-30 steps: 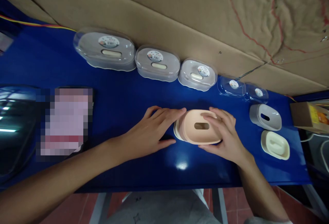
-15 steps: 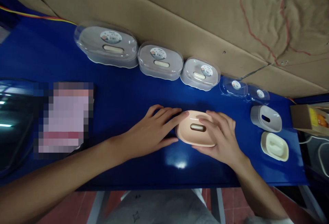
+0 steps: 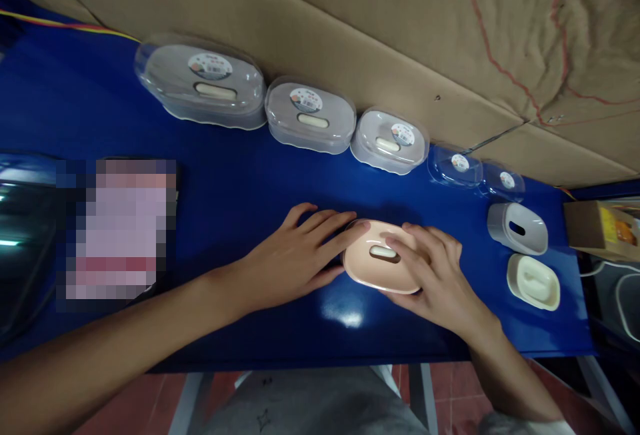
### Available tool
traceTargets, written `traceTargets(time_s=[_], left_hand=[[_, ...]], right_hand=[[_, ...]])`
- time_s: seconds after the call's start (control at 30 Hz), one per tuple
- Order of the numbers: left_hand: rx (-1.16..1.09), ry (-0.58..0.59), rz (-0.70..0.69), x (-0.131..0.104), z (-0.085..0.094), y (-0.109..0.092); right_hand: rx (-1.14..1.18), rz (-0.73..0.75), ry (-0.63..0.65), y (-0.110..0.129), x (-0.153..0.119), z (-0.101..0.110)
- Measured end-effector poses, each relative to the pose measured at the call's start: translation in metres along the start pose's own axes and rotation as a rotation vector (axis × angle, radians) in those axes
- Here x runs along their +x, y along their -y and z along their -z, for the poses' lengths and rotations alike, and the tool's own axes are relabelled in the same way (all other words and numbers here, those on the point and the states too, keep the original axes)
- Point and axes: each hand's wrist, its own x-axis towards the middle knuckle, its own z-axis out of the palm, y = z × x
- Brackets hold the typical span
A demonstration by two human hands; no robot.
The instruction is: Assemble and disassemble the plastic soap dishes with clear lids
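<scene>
A peach-coloured oval soap dish [image 3: 363,265] is between my hands above the blue table. A pale bar shows through the slot in its floor. My left hand [image 3: 305,255] holds the left end, with the index finger on the rim and the thumb low at the side. My right hand [image 3: 435,275] grips the right end, its index finger reaching inside close to the slot and its thumb underneath. To the right lie a grey slotted tray [image 3: 533,235] and a cream dish [image 3: 547,286] with a raised middle.
Along the back stand clear-lidded boxes with round labels, the largest box [image 3: 165,78] at the left. Two clear lids [image 3: 445,172] continue that row. A blurred-out pink item [image 3: 123,228] lies at left beside a dark glossy object [image 3: 25,248]. A cardboard carton [image 3: 583,228] is at right.
The soap dish has tipped a little, its near rim moving down towards me. My right hand has shifted slightly down and right with it; both hands keep their hold.
</scene>
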Motion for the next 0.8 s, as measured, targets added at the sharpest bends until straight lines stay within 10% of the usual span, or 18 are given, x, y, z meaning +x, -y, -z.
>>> traceTargets(time_s=[0.8], left_hand=[[-0.026,0.021,0.036,0.001,0.003,-0.004]], right_hand=[[0.233,0.012,0.012,-0.033,0.007,-0.019]])
